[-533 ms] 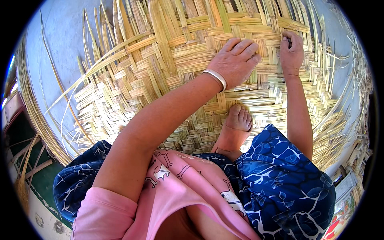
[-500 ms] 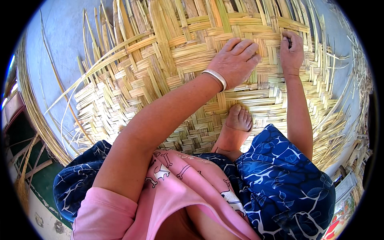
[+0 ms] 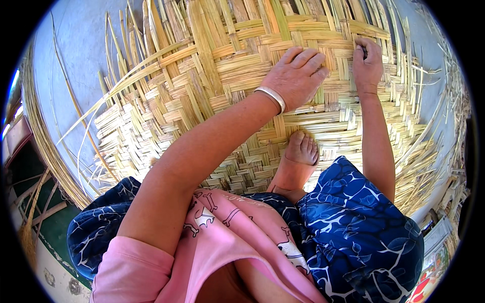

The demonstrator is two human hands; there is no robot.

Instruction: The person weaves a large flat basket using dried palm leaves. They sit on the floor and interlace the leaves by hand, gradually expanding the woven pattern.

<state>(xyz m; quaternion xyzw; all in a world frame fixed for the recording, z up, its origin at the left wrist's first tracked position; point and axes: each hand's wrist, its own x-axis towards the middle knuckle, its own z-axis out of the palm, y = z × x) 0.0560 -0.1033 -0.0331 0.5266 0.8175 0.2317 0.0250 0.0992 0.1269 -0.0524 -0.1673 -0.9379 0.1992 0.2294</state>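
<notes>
A mat point(image 3: 146, 126) of flat, straw-coloured reed strips lies in front of me, woven close on the near side. Along its far edge the strip ends point(image 3: 214, 22) stand out loose. My left hand point(image 3: 297, 78), with a silvery bangle at its wrist, rests palm down on the weave, fingers stretched out. To the right of it, my right hand point(image 3: 369, 63) is curled closed at a crossing near the far right of the mat. Its thumb and forefinger pinch a reed strip point(image 3: 352, 43), partly covered by the fingers.
My bare foot point(image 3: 302, 149) is on the mat. A bundle of long thin reeds point(image 3: 38, 121) curves along the left side over the bluish floor point(image 3: 76, 55). More loose reeds point(image 3: 449, 101) lie at the right rim. Sticks and a broom-like bunch point(image 3: 28, 237) are at lower left.
Both hands stay in almost the same places. My left hand has shifted very slightly.
</notes>
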